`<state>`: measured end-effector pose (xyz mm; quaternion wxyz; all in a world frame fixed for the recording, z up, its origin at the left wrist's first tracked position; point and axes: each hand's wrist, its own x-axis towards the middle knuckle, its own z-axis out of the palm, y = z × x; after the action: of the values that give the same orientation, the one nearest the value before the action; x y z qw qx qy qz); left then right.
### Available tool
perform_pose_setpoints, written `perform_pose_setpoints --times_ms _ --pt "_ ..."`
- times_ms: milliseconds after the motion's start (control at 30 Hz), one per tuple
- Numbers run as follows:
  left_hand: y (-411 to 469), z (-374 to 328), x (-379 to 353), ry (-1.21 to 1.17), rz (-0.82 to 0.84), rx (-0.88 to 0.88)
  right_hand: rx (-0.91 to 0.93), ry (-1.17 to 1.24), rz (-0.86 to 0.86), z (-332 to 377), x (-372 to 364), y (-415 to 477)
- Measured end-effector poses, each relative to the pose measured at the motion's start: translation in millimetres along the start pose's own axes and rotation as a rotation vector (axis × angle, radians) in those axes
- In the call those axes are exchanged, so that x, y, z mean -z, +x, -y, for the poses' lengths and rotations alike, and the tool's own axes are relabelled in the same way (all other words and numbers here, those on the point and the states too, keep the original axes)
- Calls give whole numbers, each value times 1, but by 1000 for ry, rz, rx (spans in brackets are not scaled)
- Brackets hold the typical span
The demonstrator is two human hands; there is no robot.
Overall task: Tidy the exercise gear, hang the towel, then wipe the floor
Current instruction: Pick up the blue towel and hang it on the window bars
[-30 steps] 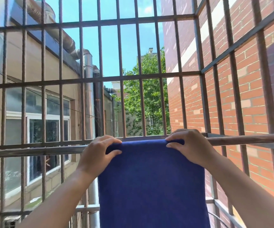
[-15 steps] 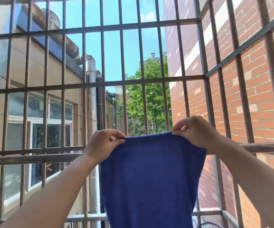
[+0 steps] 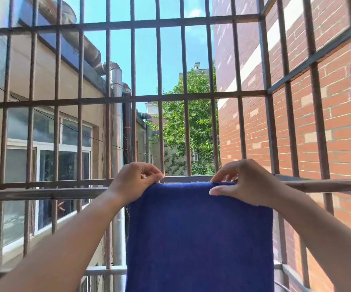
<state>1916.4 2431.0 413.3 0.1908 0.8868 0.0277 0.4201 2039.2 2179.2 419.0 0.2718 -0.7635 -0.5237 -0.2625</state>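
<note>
- The left hand pinches the upper left corner of the blue towel, fingertips and thumb closed on the cloth.
- The right hand grips the towel's top edge near the upper right corner: its thumb lies flat on the near face and its fingers curl over the top.
- The towel spans the gap between the two hands and hangs straight down below them, between the forearms. Its top edge sits along the horizontal rail and covers it there (the far side of the cloth is hidden).
- The rail runs out past both hands — leftward from the left hand, rightward from the right hand.
- Beyond the hands stands a grille of rusty metal bars, which turns a corner to the right of the right hand.
- Through the bars: a brick wall out past the right hand, a beige building with a window past the left hand, and a green tree above and between them.
</note>
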Motion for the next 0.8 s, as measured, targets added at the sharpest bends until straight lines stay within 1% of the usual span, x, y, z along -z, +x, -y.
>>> perform_pose_setpoints --times_ms 67,100,167,267,367,467,600,667,800 --pt "-5 -3 0 48 24 -19 20 -101 -2 3 -8 -2" --pt "-8 -4 0 77 37 -35 25 -109 -23 2 -11 -3" --pt "-17 -7 -1 124 35 -77 24 -71 -71 -1 -15 -6" --pt "-31 -3 2 169 -9 -121 35 -21 -117 -4 -17 -8" --pt "-44 5 4 197 -38 -108 35 26 -159 -4 -18 -7" --pt "-45 8 5 174 -62 -96 5 49 -208 -5 -18 -5" --pt "-37 6 12 44 -46 -48 -49 69 -253 -11 -13 -4" --pt "-31 5 16 8 -41 -22 -63 70 -254 -13 -11 -3" --pt "-13 2 18 98 -39 -1 -84 82 -208 -16 -10 1"
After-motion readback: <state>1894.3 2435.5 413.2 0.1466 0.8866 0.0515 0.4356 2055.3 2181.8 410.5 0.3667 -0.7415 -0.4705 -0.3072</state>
